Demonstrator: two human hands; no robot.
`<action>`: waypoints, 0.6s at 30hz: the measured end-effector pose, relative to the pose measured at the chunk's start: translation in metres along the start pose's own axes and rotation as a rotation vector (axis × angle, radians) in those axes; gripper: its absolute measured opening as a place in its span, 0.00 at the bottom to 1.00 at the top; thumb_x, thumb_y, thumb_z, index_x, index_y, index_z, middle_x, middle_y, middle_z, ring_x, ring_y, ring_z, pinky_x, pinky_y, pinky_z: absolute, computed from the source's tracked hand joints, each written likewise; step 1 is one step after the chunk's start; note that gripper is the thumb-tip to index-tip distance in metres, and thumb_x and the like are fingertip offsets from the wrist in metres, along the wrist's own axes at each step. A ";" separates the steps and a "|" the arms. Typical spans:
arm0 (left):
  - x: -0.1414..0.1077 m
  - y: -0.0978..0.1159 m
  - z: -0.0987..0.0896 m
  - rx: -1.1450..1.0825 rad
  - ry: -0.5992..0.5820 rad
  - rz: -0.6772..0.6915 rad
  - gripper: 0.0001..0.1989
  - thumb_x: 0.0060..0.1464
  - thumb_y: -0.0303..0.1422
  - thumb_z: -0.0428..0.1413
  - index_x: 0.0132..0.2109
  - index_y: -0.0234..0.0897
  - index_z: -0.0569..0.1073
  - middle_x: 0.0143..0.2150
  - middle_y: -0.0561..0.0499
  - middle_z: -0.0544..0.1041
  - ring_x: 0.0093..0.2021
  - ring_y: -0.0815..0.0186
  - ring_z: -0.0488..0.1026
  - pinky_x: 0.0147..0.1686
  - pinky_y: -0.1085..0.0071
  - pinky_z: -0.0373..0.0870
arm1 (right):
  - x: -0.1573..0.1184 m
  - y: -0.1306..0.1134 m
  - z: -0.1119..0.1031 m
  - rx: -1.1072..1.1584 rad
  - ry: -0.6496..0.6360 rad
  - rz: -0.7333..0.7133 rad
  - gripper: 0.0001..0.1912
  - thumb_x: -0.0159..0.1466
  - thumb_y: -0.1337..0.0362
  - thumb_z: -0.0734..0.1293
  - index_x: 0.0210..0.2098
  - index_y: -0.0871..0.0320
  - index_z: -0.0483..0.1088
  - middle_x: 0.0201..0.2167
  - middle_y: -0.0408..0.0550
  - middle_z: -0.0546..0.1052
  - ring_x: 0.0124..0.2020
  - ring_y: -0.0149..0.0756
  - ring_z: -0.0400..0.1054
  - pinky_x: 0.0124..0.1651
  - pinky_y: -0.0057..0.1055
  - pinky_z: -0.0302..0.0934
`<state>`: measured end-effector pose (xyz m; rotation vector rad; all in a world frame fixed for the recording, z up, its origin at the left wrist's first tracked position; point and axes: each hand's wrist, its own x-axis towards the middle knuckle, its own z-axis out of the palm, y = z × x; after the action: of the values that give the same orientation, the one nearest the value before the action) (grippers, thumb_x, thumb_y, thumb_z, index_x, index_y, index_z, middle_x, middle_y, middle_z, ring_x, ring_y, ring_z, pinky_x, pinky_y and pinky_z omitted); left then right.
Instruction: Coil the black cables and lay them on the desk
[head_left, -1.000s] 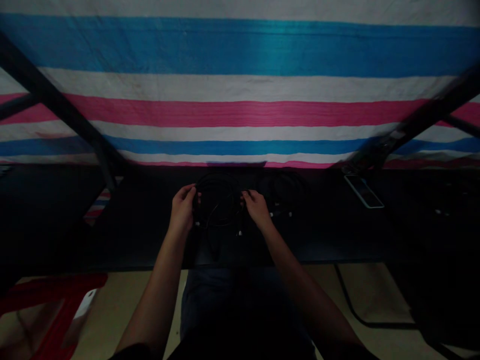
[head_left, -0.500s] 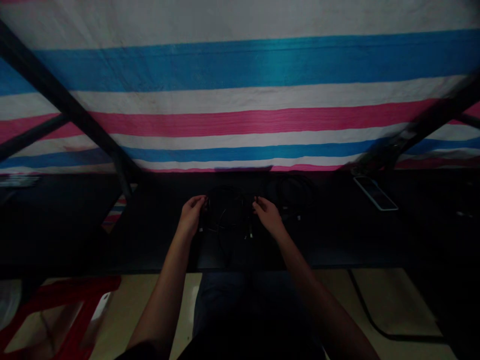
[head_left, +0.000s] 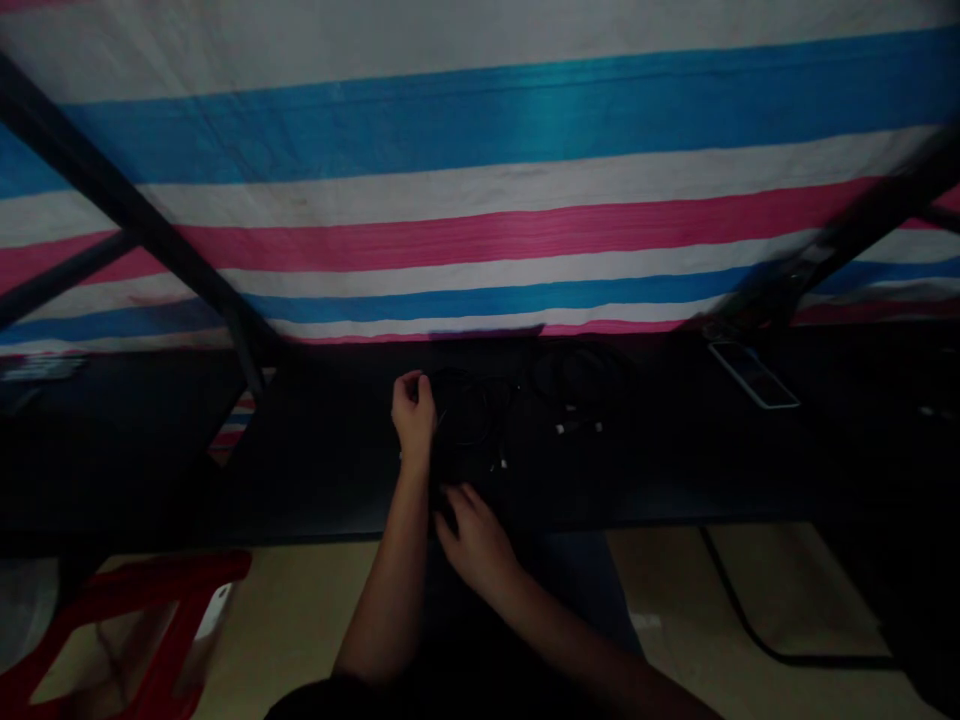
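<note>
Coiled black cable (head_left: 487, 405) lies on the black table in front of me, with small light connector ends (head_left: 501, 464) at its near side. My left hand (head_left: 415, 408) is at the coil's left edge. Its fingers are curled in a pinch on the black cable, though the dark makes the strand hard to follow. Lower down, by the table's front edge, my right hand (head_left: 474, 535) has thumb and fingers apart, near the dark cable tail. Whether its fingertips touch the cable is hard to see.
A second coil of black cable (head_left: 581, 375) with pale plugs lies to the right. Farther right is a phone (head_left: 754, 375). Dark frame bars (head_left: 142, 215) slant up on both sides before a striped sheet (head_left: 480, 235). A red stool (head_left: 150, 640) stands below left.
My right hand has left the coil's right side and come down and left to the table's front edge. My left hand has shifted slightly right and turned upward.
</note>
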<state>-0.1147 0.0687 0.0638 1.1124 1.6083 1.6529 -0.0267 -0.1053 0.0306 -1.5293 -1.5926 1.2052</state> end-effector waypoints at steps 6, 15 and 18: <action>0.017 0.045 0.019 -0.264 0.167 0.187 0.08 0.60 0.36 0.55 0.46 0.40 0.68 0.52 0.44 0.75 0.53 0.61 0.74 0.52 0.65 0.70 | 0.027 -0.010 -0.016 0.192 -0.106 -0.039 0.08 0.63 0.71 0.65 0.29 0.57 0.75 0.33 0.47 0.78 0.37 0.39 0.72 0.42 0.33 0.67; 0.032 0.083 0.049 -0.506 -0.065 0.110 0.18 0.58 0.46 0.58 0.47 0.40 0.65 0.51 0.45 0.76 0.49 0.59 0.78 0.42 0.68 0.73 | -0.001 0.010 0.006 0.559 -0.215 0.201 0.19 0.73 0.57 0.57 0.44 0.53 0.79 0.38 0.49 0.83 0.42 0.44 0.77 0.48 0.43 0.71; 0.032 0.110 0.043 -0.483 -0.169 0.198 0.21 0.61 0.51 0.55 0.51 0.41 0.66 0.54 0.47 0.75 0.55 0.56 0.76 0.50 0.60 0.73 | -0.004 0.012 0.009 0.442 -0.275 0.098 0.15 0.73 0.55 0.61 0.43 0.51 0.78 0.39 0.47 0.82 0.42 0.43 0.77 0.47 0.44 0.72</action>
<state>-0.0778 0.1058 0.1743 1.1389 0.9443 1.8838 -0.0292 -0.1125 0.0166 -1.2047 -1.3030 1.7485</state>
